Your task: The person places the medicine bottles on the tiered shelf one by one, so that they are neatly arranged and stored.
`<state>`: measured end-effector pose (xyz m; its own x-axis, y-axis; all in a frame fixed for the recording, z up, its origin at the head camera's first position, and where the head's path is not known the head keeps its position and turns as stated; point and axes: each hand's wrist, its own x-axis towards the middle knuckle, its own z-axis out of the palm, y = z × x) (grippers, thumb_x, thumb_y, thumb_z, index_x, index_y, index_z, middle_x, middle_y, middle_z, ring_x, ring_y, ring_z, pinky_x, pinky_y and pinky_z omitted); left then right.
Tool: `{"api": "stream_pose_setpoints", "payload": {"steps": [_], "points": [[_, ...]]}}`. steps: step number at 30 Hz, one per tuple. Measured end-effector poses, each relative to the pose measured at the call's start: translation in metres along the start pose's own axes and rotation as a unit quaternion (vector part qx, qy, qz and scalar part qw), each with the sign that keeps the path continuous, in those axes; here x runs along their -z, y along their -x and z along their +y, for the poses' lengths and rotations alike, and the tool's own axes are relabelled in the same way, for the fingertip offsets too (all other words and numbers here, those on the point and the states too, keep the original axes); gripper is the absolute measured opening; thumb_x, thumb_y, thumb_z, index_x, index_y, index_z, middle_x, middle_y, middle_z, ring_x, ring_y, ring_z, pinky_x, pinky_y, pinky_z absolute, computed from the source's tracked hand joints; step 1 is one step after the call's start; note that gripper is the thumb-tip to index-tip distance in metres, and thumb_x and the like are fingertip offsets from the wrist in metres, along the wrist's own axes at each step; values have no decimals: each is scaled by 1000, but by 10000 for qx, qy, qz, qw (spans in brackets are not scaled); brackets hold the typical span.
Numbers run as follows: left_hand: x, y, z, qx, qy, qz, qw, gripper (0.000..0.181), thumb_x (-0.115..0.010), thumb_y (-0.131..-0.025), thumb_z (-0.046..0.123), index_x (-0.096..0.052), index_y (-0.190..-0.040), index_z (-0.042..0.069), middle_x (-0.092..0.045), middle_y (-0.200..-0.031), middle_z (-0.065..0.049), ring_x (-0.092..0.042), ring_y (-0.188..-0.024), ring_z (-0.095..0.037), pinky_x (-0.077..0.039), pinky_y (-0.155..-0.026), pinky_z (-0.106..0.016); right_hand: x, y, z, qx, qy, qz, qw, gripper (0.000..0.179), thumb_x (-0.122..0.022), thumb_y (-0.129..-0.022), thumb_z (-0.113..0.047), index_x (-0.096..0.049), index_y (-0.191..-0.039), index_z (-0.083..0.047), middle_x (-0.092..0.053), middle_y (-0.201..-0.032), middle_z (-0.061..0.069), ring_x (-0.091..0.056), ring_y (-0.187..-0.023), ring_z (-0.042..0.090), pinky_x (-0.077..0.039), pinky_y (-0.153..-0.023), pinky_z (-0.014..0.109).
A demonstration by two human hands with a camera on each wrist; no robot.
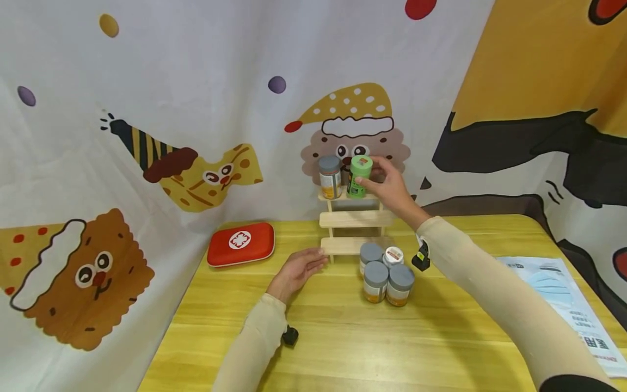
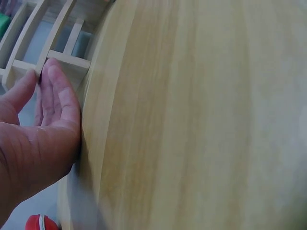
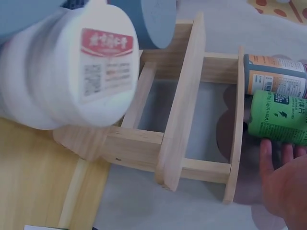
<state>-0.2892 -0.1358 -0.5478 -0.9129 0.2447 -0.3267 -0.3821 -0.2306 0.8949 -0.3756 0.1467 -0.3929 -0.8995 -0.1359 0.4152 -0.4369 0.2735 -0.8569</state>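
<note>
A green bottle (image 1: 360, 182) stands upright at the top step of a small wooden tiered rack (image 1: 356, 219). My right hand (image 1: 389, 190) holds it from the right, thumb in front and fingers behind. Just left of it on that step is a grey-capped bottle (image 1: 330, 178) with a white and orange label. The right wrist view shows the green bottle (image 3: 278, 117) beside my fingers. My left hand (image 1: 300, 268) is low at the rack's left side, fingers nearly straight. Its fingertips are right at the end of the bottom step (image 2: 69, 62), thumb on one side.
Several grey-capped bottles (image 1: 375, 277) and a white-capped bottle (image 1: 393, 256) cluster before the rack's right side. A red zipped case (image 1: 241, 244) lies at the back left of the table (image 1: 338, 348). On the right lies a flat printed packet (image 1: 563, 305). A patterned cloth hangs behind.
</note>
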Motion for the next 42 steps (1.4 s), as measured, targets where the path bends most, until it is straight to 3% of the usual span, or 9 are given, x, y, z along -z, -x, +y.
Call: {"api": "stream_pose_setpoints", "payload": {"steps": [5, 10, 16, 22, 25, 28, 32, 37, 42], "points": [[2, -1, -1, 62, 112, 94, 9999, 40, -63, -107, 10, -57, -143, -5, -78, -109, -3, -75, -101, -12, -63, -96, -28, -7, -3, 0, 139, -162, 21, 9998, 61, -80, -97, -17, -50, -149, -8, -58, -130, 15, -57, -116, 28, -51, -106, 49], [2, -3, 2, 144, 213, 15, 9997, 40, -61, -108, 8, -55, -145, -7, -78, -110, -5, -76, -102, -14, -64, -96, -29, -13, -7, 2, 85, -194, 80, 9997, 60, -80, -96, -18, -48, -148, -12, -56, -128, 9, -56, -115, 25, -51, -105, 47], [0, -2, 5, 159, 217, -94, 9996, 43, -61, -108, 8, -52, -147, -7, -78, -108, -5, -76, -102, -13, -63, -101, -31, -19, -10, 5, 37, -261, 445, 9987, 58, -82, -94, -15, -49, -142, -8, -56, -126, 9, -56, -114, 25, -50, -106, 47], [-1, -2, 5, 163, 188, -165, 9996, 42, -60, -108, 8, -53, -146, -8, -78, -108, -4, -75, -102, -12, -62, -104, -33, -31, -9, 2, -59, -670, 759, 9948, 58, -80, -93, -5, -47, -139, 7, -54, -131, 25, -55, -120, 39, -47, -114, 58], [-1, -1, 5, 152, 178, -158, 9996, 41, -60, -108, 8, -53, -145, -8, -78, -108, -4, -75, -101, -12, -61, -105, -33, -34, -3, -11, -104, -743, 832, 9937, 58, -79, -93, 1, -45, -139, 12, -52, -132, 33, -52, -122, 47, -46, -114, 63], [-1, 0, 6, 159, 187, -152, 9996, 41, -61, -108, 9, -53, -145, -8, -79, -106, -3, -75, -100, -11, -62, -104, -32, -34, 2, -22, -162, -608, 841, 9945, 55, -78, -92, 2, -46, -136, 12, -54, -130, 32, -54, -120, 46, -48, -112, 61], [-1, 1, 6, 159, 232, -158, 9995, 41, -61, -108, 8, -53, -144, -8, -79, -104, -3, -76, -99, -11, -63, -101, -30, -34, 2, -8, -267, -467, 834, 9951, 53, -80, -93, -4, -48, -134, 5, -55, -128, 23, -56, -118, 39, -52, -108, 50], [-1, 1, 6, 177, 214, -165, 9995, 43, -61, -107, 8, -52, -146, -8, -78, -105, -3, -75, -100, -11, -62, -102, -31, -35, 6, 2, -611, -618, 882, 9923, 56, -80, -92, 0, -45, -135, 4, -54, -131, 22, -55, -119, 33, -54, -105, 37], [0, 1, 6, 190, 253, -175, 9993, 44, -62, -107, 9, -52, -147, -8, -78, -104, -2, -76, -99, -11, -63, -99, -30, -30, 16, 1, -690, -870, 916, 9896, 61, -81, -90, 0, -43, -139, 5, -52, -137, 25, -53, -124, 36, -51, -108, 36]]}}
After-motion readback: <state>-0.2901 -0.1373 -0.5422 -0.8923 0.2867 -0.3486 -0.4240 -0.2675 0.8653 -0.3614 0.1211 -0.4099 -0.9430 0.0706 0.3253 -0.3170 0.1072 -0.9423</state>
